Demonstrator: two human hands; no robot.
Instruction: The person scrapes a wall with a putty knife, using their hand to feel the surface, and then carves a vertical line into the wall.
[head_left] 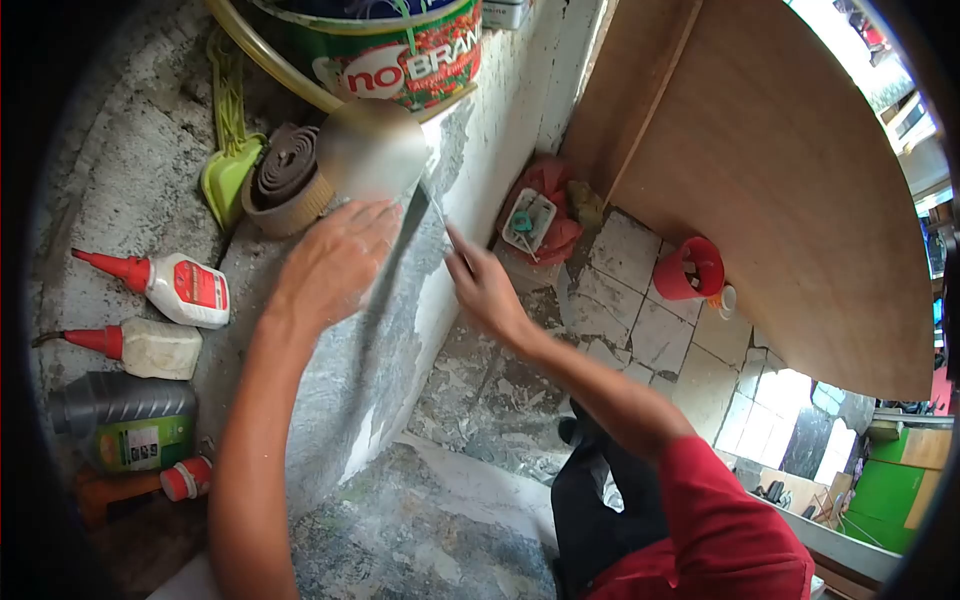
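Observation:
My left hand (345, 255) lies palm down on the rough grey ledge (250, 345), its fingers stretched toward the lower edge of a blurred, roundish brown and grey shape (370, 150). Closed around a dark handle, my right hand (485, 290) holds a slim tool with a narrow metal blade (433, 200). The blade points up and left along the ledge's edge, its tip close to the round shape. Left of that shape sits a coiled brown strip (288, 165), with a lime-green dustpan (232, 175) beside it.
Two white glue bottles (188, 290) with red nozzles and a dark grey bottle (130, 420) stand at left. A large paint bucket (400, 55) is at the top. Below the ledge are a red bucket (690, 268), a white tray (528, 220) and a brown wooden panel (750, 180).

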